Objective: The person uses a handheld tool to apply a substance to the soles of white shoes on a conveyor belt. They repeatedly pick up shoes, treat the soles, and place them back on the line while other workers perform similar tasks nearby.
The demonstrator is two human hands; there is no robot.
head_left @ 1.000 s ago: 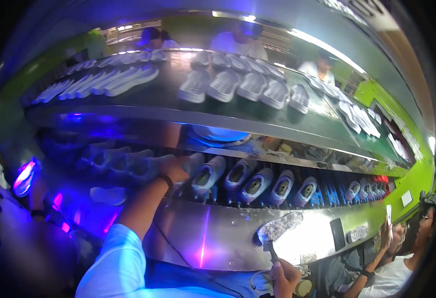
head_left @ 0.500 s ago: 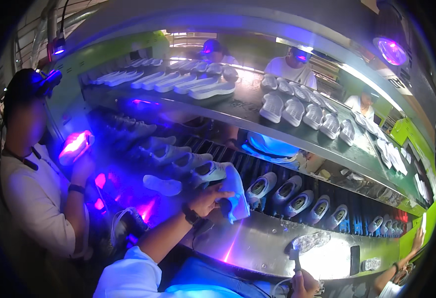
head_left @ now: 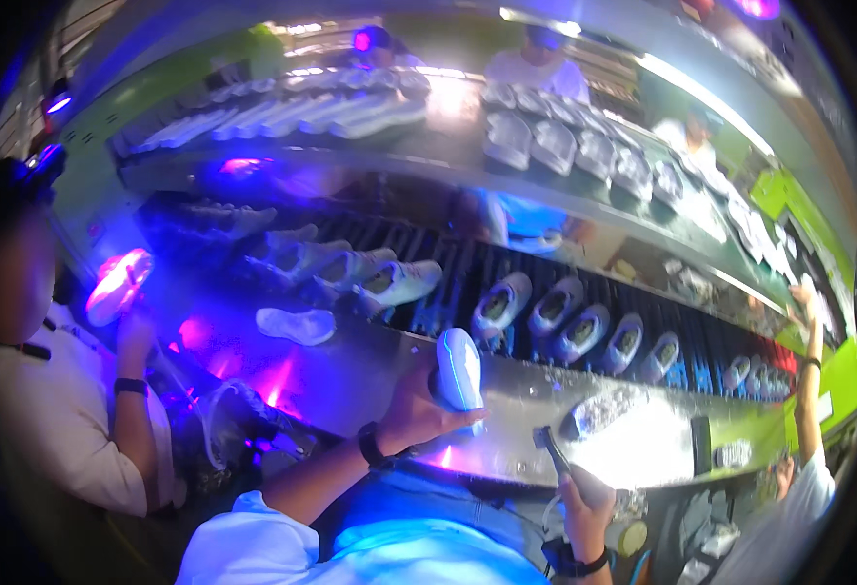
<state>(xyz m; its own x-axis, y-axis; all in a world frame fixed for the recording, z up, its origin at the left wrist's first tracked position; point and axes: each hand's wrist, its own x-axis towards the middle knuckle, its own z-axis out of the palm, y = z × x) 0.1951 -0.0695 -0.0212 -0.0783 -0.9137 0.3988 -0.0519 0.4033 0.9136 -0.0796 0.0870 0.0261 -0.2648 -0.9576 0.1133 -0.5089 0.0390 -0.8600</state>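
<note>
My left hand is closed around a pale shoe, held tilted up above the metal worktop's front edge. A bright blue-white glow lies along the shoe, and part of it is hidden behind my fingers. To its right, my right hand grips a slim brush, its head pointing up and left. Brush and shoe are apart. Behind the shoe, a row of light sneakers, one of them this sneaker, stands on a dark slatted conveyor. A loose pale sole lies on the left of the worktop.
Pale soles line the shelf above the conveyor. A crumpled clear-looking item rests by a glaring bright patch of the metal worktop. At left, a co-worker holds a pink-lit shoe. Another person's arm reaches up at right.
The shoe has turned in my left hand and sits a little lower in view. My right hand has shifted left with the brush. The person at right has raised an arm toward the shelf.
</note>
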